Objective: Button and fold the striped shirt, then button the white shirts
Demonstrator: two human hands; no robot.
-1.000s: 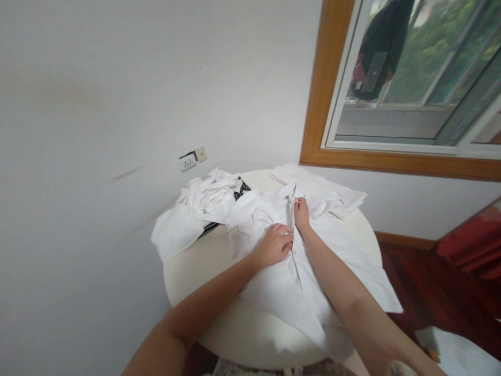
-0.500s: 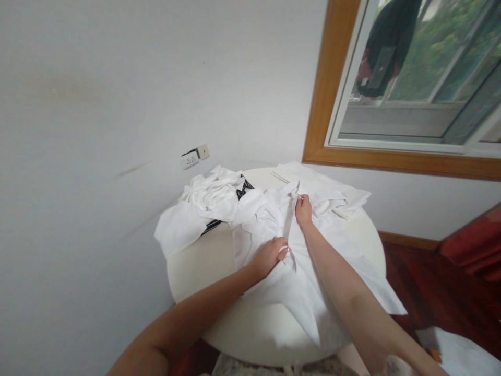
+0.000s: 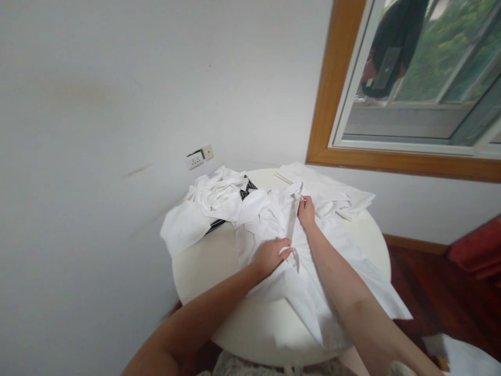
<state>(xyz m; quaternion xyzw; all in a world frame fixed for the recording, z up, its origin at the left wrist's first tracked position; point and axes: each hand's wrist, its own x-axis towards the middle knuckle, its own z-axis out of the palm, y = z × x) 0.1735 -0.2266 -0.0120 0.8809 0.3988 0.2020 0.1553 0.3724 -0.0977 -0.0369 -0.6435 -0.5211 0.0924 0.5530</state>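
Note:
A white shirt [image 3: 313,282] lies spread over a round cream table [image 3: 219,271], its lower part hanging over the near edge. My left hand [image 3: 272,256] pinches the shirt's front edge near the middle and lifts it a little. My right hand [image 3: 306,211] is closed on the same edge farther up, close to the collar. Between both hands the front strip runs taut.
A crumpled heap of white clothes [image 3: 211,201] with a black-striped piece [image 3: 246,190] fills the table's far left. More white cloth [image 3: 332,190] lies at the back right. A wall socket [image 3: 199,156] and a wood-framed window [image 3: 329,104] are behind; dark wooden floor [image 3: 430,292] lies right.
My left hand slid back along the shirt's front edge and raised it off the table. My right hand kept its grip near the collar.

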